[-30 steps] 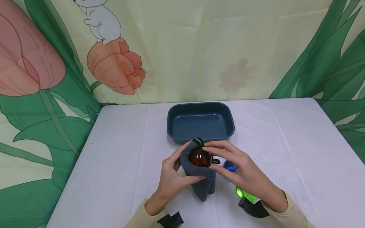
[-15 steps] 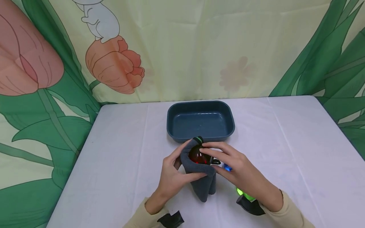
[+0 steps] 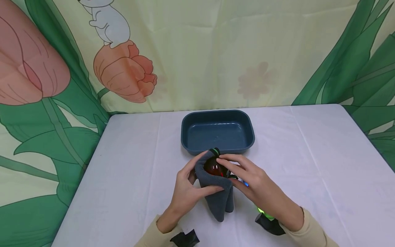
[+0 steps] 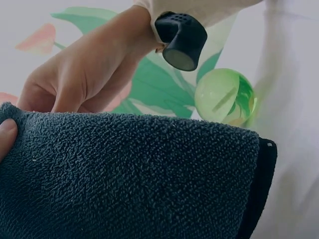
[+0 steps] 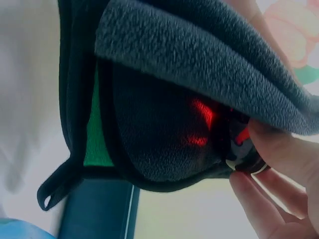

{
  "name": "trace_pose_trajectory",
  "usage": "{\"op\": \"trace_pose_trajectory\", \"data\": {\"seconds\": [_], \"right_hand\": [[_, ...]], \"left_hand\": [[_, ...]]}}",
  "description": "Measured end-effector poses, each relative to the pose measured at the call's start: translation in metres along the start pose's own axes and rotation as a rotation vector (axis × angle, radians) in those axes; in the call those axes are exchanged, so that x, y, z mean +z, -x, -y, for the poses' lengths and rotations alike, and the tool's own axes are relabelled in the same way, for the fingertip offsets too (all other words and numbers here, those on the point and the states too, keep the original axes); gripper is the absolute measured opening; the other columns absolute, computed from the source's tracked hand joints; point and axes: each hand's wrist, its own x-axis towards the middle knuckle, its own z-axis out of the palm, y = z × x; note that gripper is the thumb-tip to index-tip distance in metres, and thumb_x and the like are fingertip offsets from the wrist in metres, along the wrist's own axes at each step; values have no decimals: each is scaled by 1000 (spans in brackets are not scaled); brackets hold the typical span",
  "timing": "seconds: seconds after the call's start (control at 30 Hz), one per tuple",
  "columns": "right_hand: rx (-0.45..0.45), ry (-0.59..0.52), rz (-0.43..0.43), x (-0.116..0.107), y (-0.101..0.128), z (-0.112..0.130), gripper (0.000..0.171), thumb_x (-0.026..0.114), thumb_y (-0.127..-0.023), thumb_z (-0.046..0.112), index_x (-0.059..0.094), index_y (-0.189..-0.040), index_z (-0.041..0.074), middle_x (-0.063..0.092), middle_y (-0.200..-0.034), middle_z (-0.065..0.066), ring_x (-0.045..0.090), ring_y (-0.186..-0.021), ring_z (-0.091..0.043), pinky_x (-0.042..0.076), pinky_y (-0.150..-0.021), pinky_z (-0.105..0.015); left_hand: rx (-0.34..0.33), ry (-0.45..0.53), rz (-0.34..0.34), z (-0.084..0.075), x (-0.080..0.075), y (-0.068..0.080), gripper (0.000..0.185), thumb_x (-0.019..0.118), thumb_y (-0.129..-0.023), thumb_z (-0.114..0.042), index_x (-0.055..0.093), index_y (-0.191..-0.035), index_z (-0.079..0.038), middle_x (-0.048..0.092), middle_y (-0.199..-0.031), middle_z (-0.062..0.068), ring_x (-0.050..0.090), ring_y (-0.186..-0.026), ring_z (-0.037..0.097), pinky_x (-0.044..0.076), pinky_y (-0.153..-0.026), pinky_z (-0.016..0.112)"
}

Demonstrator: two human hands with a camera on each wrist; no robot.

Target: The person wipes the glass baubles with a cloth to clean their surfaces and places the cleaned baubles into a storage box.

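L hand (image 3: 185, 192) grips folded dk grey cloth (image 3: 217, 200) just on the near side of the blue tray (image 3: 216, 137), w/ red ball (image 3: 212, 167) partly inside the fold. R hand (image 3: 259, 181) pinches red ball btwn thumb & fingers, also near side of tray. Blue ball (image 3: 246, 183), mostly hidden, & green ball (image 4: 224, 97) farther off, both toward near right of tray

I have the cloth (image 3: 217, 199) between left hand (image 3: 186, 192) and right hand (image 3: 259, 181), over the table (image 3: 129, 171), a ball (image 3: 212, 167) in its fold. On my feed the basin (image 3: 217, 137) stands behind it; right of it lie a second ball (image 3: 246, 184) and, farther right, a third ball (image 3: 269, 216).
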Motion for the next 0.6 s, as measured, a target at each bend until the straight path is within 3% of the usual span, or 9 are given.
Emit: {"op": "trace_pose_trajectory", "data": {"seconds": [0.07,0.13,0.33,0.6], "right_hand": [[9,-15,-1,1,0,0,59,72,-90,14,51,-145,12,50,-143,-7,54,-127,-22,46,-99,-12],[9,-26,-12,1,0,1,59,71,-90,14,50,-145,12,50,-142,-7,54,-126,-22,46,-100,-11],[53,-50,-53,4,0,4,85,81,-71,-14,50,-145,12,51,-140,-5,57,-122,-22,50,-95,-13],[234,-240,11,5,1,8,71,67,-89,-9,44,-150,18,47,-143,-2,57,-121,-17,58,-93,-35]], "left_hand": [[4,-10,-2,0,0,0,82,88,-71,1,52,-143,-16,59,-137,6,61,-120,24,53,-100,33],[11,-20,-4,0,0,0,82,88,-70,1,52,-143,-16,59,-138,6,61,-120,24,53,-101,33],[34,-42,-2,-3,0,0,83,88,-70,1,51,-143,-15,59,-138,6,61,-121,23,53,-101,33],[83,-77,-4,-4,-1,2,84,88,-71,1,49,-145,-12,61,-135,10,63,-118,23,53,-100,32]]}}
